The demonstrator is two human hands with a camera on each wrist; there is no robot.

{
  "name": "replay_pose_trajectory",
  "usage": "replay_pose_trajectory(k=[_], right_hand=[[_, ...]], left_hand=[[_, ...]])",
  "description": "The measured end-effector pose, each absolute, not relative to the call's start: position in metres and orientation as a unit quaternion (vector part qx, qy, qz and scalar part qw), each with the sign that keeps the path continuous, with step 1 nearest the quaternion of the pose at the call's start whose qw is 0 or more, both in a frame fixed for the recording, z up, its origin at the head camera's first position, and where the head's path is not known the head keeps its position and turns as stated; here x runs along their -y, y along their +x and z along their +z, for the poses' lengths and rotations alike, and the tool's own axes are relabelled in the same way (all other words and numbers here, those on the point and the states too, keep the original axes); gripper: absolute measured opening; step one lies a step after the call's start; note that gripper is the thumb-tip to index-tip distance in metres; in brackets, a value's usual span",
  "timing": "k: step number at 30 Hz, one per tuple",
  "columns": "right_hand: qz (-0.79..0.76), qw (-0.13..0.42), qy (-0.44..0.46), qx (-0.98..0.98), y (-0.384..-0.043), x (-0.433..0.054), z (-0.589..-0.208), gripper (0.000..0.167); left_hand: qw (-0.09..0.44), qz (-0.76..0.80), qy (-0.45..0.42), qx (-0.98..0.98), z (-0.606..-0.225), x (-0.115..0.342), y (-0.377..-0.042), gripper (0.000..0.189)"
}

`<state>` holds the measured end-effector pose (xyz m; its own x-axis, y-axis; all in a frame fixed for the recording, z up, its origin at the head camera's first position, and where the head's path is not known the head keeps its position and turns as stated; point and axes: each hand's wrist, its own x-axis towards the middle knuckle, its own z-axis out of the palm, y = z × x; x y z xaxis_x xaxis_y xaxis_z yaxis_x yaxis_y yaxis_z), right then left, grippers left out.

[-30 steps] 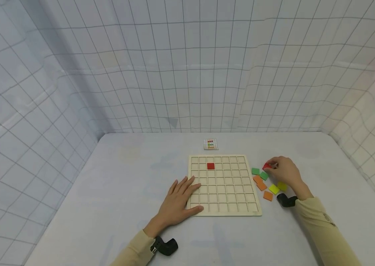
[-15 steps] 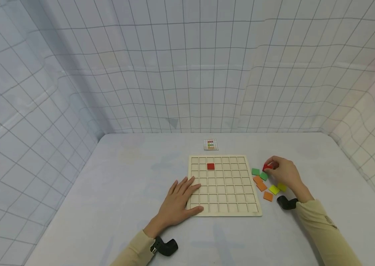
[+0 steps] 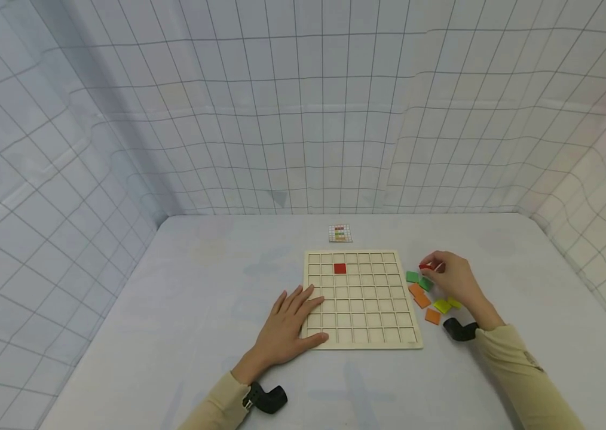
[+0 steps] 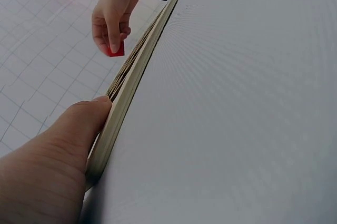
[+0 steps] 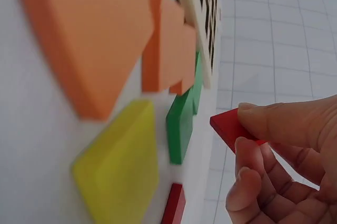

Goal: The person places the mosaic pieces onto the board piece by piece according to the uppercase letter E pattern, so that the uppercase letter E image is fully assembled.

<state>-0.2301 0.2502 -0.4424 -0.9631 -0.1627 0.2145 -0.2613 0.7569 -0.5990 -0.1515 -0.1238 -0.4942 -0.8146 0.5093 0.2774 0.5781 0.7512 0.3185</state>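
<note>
A cream grid board (image 3: 370, 292) lies on the table in the head view. One red square tile (image 3: 340, 269) sits in a cell of its second row. My left hand (image 3: 284, 331) rests with spread fingers across the board's left edge; its thumb (image 4: 87, 116) lies at the rim in the left wrist view. Beside the board's right edge, my right hand (image 3: 455, 278) pinches another red tile (image 5: 229, 126) between thumb and fingertips, lifted above the loose tiles. Below it lie green tiles (image 3: 412, 276), orange tiles (image 3: 432, 316) and yellow tiles (image 3: 441, 306).
A small card (image 3: 340, 233) printed with a coloured grid pattern lies behind the board. Another red tile (image 5: 174, 205) is on the table in the right wrist view. Grid-lined white sheeting (image 3: 303, 119) encloses the table (image 3: 217, 280) at the back and sides.
My right hand has picked the red tile up off the table, raising it and shifting slightly left toward the board. The left hand stays where it was.
</note>
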Motion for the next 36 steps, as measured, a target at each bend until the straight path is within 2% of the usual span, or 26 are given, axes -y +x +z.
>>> replay_pose_trajectory(k=[11,36], right_hand=[[0.367,0.073,0.166,0.912,-0.231,-0.221,-0.438,0.013],[0.390,0.027,0.218,0.895,-0.256,-0.148,-0.441,0.003]], left_hand=[[0.092,-0.197,-0.292,0.931,-0.496,0.124,-0.153,0.072],[0.095,-0.202,-0.295,0.929,-0.497,0.124,-0.152,0.071]])
